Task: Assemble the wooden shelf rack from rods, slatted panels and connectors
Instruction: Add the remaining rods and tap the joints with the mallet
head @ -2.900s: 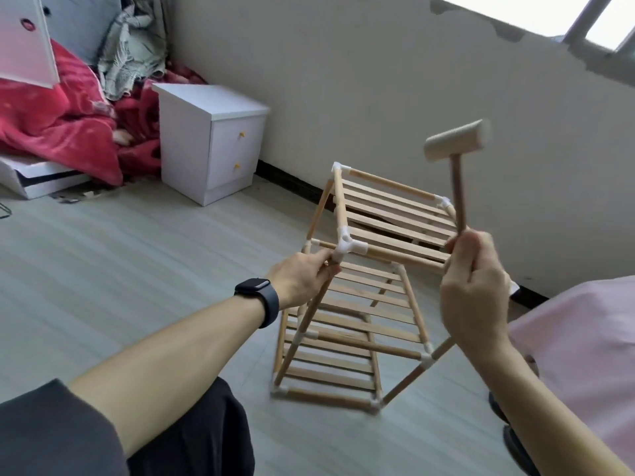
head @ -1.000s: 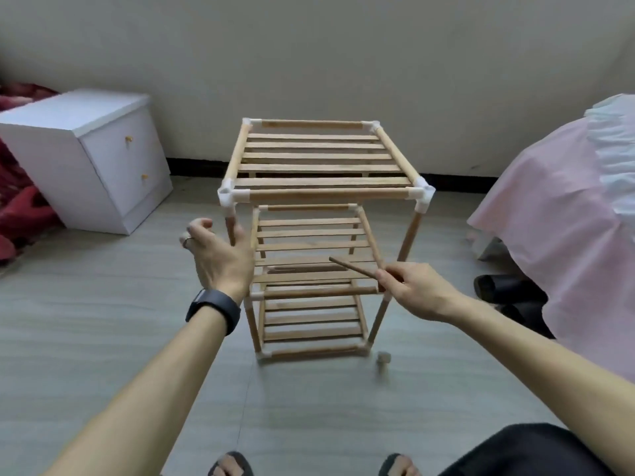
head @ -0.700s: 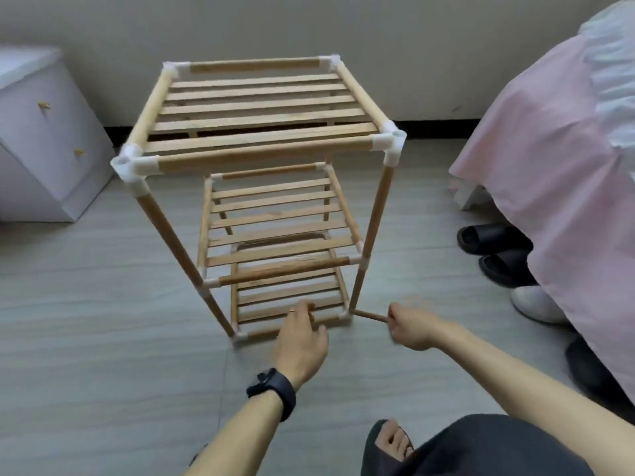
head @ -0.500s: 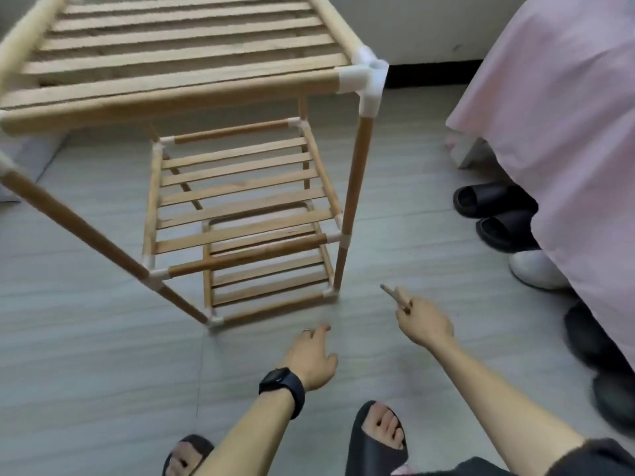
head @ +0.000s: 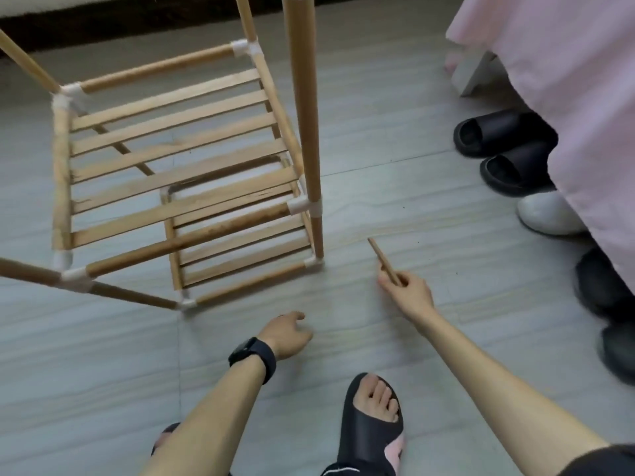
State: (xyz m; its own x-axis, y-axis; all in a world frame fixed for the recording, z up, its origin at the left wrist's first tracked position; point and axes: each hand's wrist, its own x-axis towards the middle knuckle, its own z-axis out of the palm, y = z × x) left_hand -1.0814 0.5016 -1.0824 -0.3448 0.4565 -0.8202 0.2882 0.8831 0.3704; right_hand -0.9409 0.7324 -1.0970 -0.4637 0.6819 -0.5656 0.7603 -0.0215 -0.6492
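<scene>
The right hand (head: 405, 293), arm stretched forward, pinches a thin wooden stick (head: 383, 261) pointing toward 11 o'clock, while the left hand (head: 287, 333) hovers low with loosely curled, empty fingers, and the shelf rack (head: 192, 237) stands at its 10 o'clock.

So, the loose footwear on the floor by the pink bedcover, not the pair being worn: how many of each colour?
Black slides: 2
White shoe: 1
Dark shoes, blurred, at the right edge: 2
Total: 5
</scene>
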